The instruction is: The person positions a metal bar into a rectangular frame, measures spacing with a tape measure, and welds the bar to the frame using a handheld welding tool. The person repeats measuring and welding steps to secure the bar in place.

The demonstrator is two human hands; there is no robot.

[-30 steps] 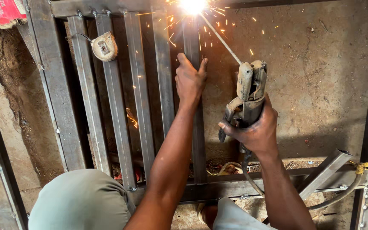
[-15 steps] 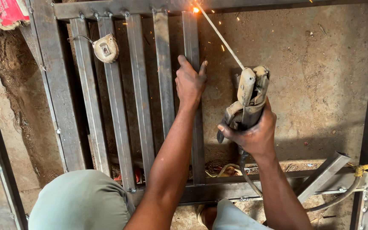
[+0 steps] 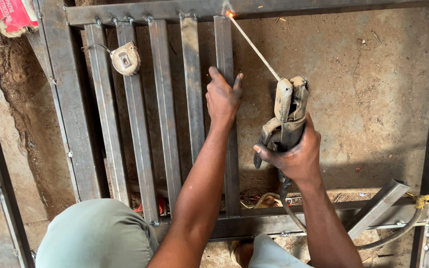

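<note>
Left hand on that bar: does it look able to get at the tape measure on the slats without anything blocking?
Probably yes. The left hand rests on a vertical bar; the tape measure lies up-left, with only flat slats between. The right hand with the electrode holder is on the other side.

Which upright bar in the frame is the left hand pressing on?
The rightmost bar, under the left hand; the rod's glowing tip meets its top.

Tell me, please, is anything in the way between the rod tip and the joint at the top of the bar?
Nothing visible. The welding rod runs free from the holder in the right hand; its glowing tip meets the joint. The left hand rests lower on the bar.
</note>
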